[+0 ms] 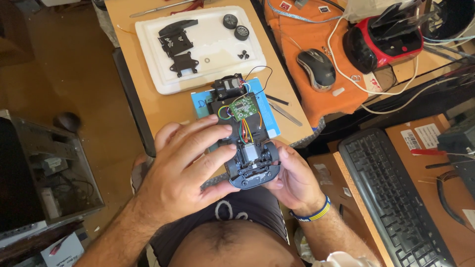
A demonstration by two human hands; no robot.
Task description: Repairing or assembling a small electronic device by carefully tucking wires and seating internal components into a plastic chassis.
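A black toy car chassis [250,165] lies lengthwise over the table's near edge, opened up. It shows a green circuit board [243,107], coloured wires and a small motor block [228,86] at its far end. My left hand [185,165] lies over the chassis's left side, fingers spread across it. My right hand [292,179] cups the near right corner from below. Both hands hold the chassis.
A white foam tray [153,34] farther back carries black plastic parts [179,42] and two small wheels [236,26]. A blue box [271,116] sits under the chassis. Tweezers [285,113], a mouse [316,69] on orange cloth, a red car shell [383,37] and a keyboard [391,198] lie right.
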